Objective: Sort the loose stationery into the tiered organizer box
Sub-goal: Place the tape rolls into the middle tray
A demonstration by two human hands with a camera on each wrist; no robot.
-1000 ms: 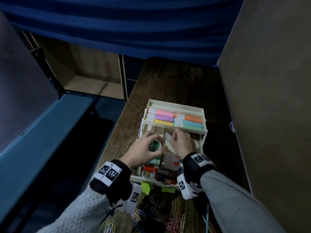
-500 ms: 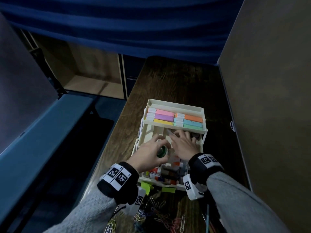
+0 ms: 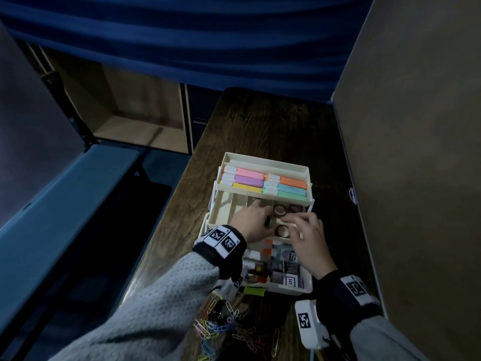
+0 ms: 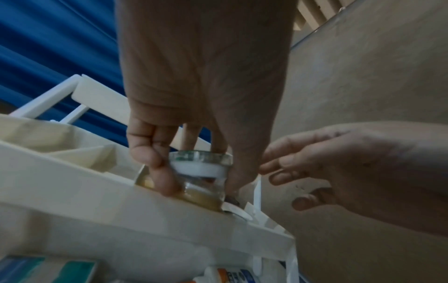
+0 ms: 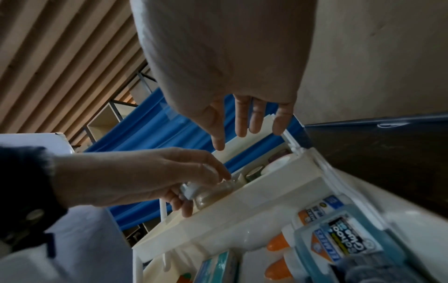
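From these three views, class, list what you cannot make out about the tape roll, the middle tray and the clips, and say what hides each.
- Small clear tape roll: print blurred in the left wrist view; in the head view the left hand covers it.
- Cream organizer box, middle tray: both hands hide part; right hand holds nothing visible.
- Coloured paper clips: cut off by the head view's bottom edge, count unclear.
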